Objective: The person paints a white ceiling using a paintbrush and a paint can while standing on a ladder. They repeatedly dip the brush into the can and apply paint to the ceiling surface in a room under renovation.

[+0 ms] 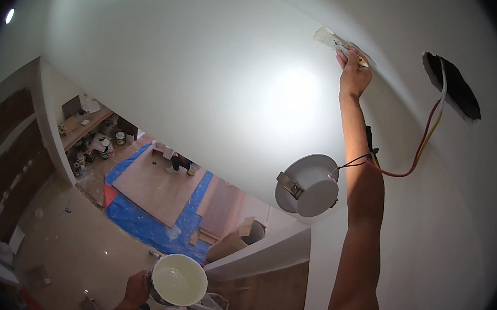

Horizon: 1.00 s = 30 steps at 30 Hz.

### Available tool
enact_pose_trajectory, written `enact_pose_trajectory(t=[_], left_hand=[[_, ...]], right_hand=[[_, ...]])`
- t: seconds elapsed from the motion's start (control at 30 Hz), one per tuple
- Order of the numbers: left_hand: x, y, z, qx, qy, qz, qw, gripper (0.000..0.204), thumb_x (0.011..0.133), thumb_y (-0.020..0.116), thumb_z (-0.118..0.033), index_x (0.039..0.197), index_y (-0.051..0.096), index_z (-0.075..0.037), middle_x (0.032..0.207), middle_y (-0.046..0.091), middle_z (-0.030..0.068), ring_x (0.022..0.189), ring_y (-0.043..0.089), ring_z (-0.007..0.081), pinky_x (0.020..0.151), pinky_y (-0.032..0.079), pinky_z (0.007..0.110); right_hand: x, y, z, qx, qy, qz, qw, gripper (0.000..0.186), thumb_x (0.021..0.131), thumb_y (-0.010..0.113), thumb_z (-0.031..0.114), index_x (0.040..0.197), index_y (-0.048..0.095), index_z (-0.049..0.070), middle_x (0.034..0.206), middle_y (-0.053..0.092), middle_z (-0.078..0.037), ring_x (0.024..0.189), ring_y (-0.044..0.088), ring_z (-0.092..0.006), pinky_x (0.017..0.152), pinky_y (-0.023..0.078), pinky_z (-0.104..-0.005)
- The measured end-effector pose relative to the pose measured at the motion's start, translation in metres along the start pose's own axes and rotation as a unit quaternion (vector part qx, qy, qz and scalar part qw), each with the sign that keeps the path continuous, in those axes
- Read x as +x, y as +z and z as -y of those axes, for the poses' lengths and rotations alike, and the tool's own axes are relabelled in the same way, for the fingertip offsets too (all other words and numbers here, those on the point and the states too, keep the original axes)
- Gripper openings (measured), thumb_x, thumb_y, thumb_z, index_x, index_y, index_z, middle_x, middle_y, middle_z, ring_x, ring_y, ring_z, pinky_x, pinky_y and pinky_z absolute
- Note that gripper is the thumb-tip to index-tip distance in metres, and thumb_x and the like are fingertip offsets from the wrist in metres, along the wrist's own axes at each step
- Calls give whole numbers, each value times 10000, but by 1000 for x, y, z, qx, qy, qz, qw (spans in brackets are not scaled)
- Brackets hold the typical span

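High up, my right hand (355,72) is closed around the handle of a paintbrush (329,38). The brush's pale bristles point left and lie at the edge where the white surface meets the adjoining one. Low in the view, my left hand (138,288) grips a paint can (181,260) by its left side. Inside the can is pale, creamy paint (179,281). My left fingers are partly hidden behind the can. A round grey downlight (311,185) hangs by wires beside my right forearm, its spring clips showing.
Red, yellow and white wires (425,136) run from a ragged hole (451,85) to the downlight. Far below, boards (156,182) lie over a blue sheet (135,216), with a person's legs (180,163) at their far edge. Several cans (103,144) stand under a wooden counter (87,124).
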<state>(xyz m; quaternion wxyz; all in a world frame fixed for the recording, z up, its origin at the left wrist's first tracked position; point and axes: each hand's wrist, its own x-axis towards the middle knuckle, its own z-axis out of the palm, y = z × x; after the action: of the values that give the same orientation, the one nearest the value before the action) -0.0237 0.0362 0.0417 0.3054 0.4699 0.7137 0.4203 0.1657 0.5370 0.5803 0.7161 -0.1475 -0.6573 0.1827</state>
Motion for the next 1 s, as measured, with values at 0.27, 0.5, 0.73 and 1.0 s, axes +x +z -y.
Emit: enact_pose_trajectory(t=[0.27,0.5,0.73,1.0], left_hand=[[5,-7,3,-20,6,2,1000,265,1008,488,-155,915,642,40,794,640,272,787,632,484,679,474,507],[5,-19,7,-23,19,-2,1000,272,1007,482,-156,918,642,44,795,641,274,784,634,483,673,476,508],[5,-22,5,-16,26,-2,1000,293,1012,473,-173,919,641,48,786,638,273,780,631,489,665,476,511],[9,-32,11,-24,8,8,1000,296,1018,472,-174,933,648,48,801,642,277,792,628,493,683,477,512]], right_hand=[[0,-10,1,-37,-29,-10,999,269,987,554,97,1135,587,-126,1100,681,-198,938,738,-294,832,632,-329],[2,-16,9,-62,-36,-20,997,298,985,548,112,1131,584,-146,1083,677,-228,944,735,-315,838,636,-349],[4,-34,15,-87,-40,-32,995,311,978,551,125,1121,587,-149,1083,674,-243,961,731,-335,855,633,-358],[4,-39,22,-121,-41,-42,991,331,986,548,145,1122,580,-154,1100,670,-249,983,726,-348,865,631,-361]])
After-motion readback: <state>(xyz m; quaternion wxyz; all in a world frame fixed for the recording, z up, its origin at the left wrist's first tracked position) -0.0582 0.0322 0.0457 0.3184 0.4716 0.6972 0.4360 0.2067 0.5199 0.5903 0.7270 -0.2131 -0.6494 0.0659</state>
